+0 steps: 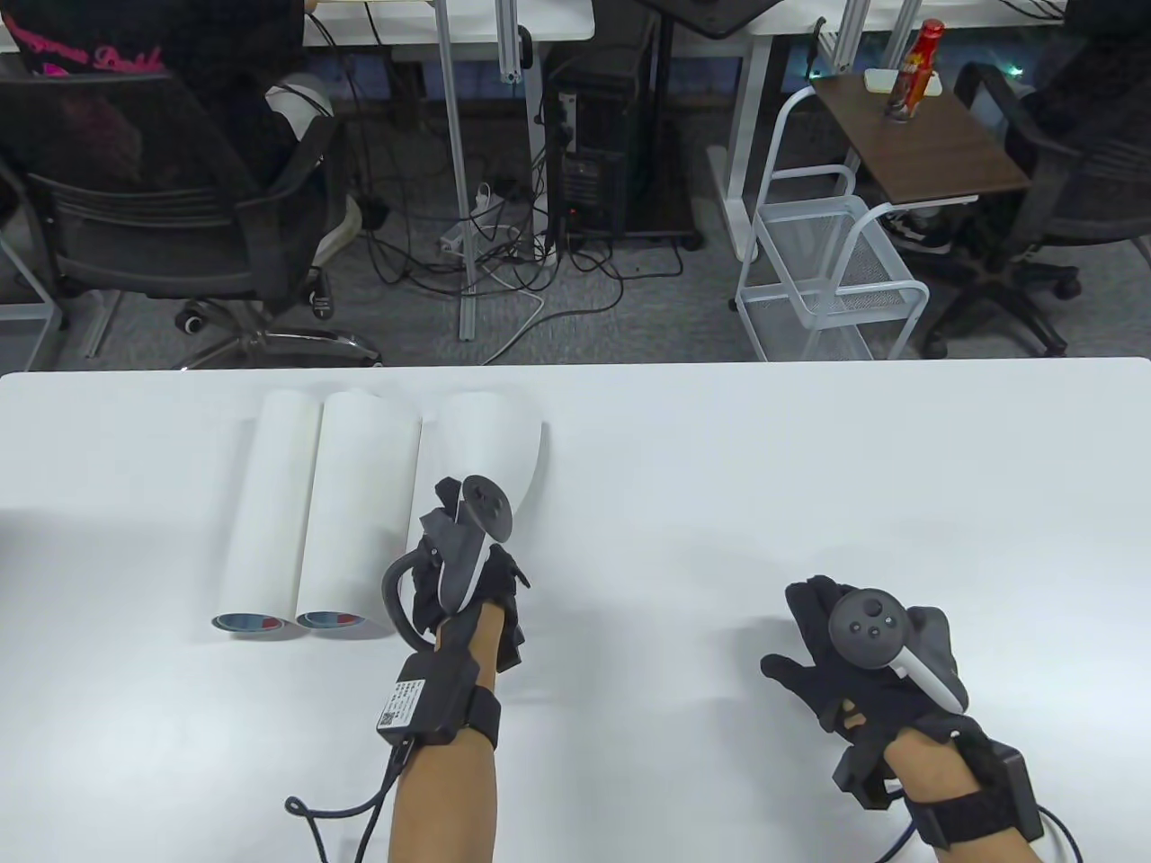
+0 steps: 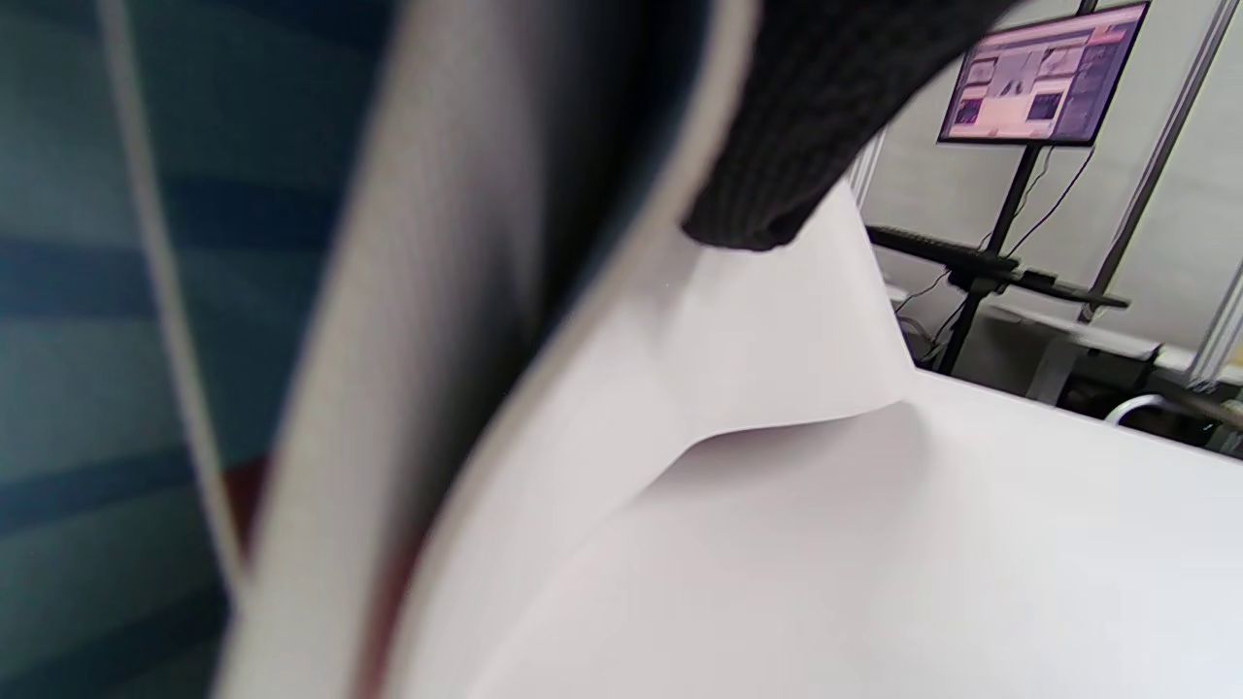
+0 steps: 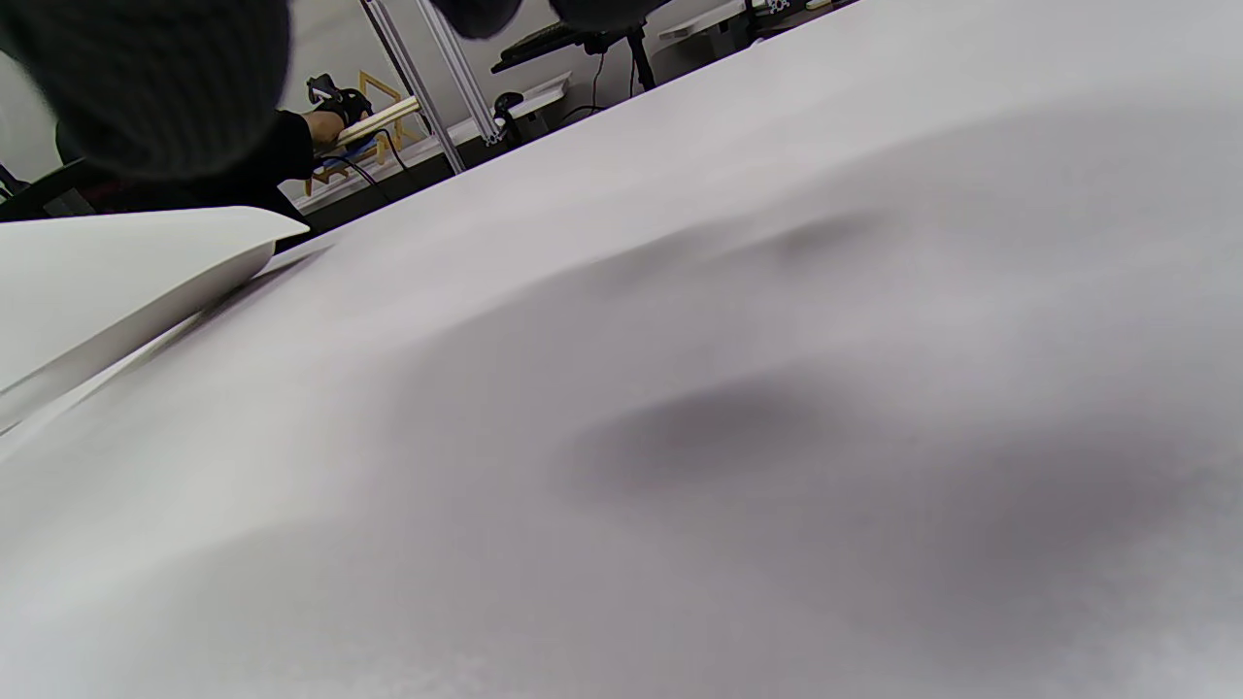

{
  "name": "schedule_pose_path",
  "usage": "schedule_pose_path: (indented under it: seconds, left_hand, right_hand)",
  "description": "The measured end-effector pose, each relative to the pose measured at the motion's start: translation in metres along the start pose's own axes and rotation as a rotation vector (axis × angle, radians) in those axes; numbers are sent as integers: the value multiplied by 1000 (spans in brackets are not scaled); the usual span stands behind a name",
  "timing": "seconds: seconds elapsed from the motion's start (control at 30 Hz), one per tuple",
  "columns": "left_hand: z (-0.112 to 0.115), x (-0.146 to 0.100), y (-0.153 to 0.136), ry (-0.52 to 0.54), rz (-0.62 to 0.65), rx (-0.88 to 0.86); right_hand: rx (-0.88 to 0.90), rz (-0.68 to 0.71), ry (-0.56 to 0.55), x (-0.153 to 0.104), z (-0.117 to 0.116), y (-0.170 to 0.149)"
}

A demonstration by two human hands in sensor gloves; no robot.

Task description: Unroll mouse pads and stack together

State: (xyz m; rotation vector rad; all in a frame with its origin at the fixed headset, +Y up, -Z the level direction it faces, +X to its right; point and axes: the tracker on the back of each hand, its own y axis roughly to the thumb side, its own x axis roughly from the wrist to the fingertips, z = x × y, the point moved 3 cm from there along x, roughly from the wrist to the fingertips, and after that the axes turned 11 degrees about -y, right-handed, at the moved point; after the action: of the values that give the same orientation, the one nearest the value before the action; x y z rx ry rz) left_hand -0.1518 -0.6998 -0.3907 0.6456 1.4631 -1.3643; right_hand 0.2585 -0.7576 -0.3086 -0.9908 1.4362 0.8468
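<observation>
Left hand (image 1: 468, 575) gripping roll (image 1: 486, 440), lifted

Beyond the white table (image 1: 809, 449) lies grey carpet (image 1: 629, 315) strewn with cables (image 1: 504, 261). A black office chair (image 1: 171, 207) stands far left, a computer tower (image 1: 589, 171) centre, a white wire cart (image 1: 836, 270) and a small wooden table (image 1: 926, 144) far right.

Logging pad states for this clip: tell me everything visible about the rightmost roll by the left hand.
The rightmost roll is white outside, with a blue and red printed face inside. It is partly opened, its far end flaring wider than its neighbours, beside which it lies on the table. The left hand grips its near end, a fingertip on the outer layer.
</observation>
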Motion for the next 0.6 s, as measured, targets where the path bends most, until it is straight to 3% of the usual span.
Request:
schedule_pose_path:
  seconds: [0.37, 0.6]
  left_hand:
    - [-9, -55, -3, -2, 228, -268]
    - [10, -83, -16, -131, 366, -593]
  right_hand:
    - [-3, -6, 13, -2, 1, 0]
    - [73, 28, -15, -5, 8, 11]
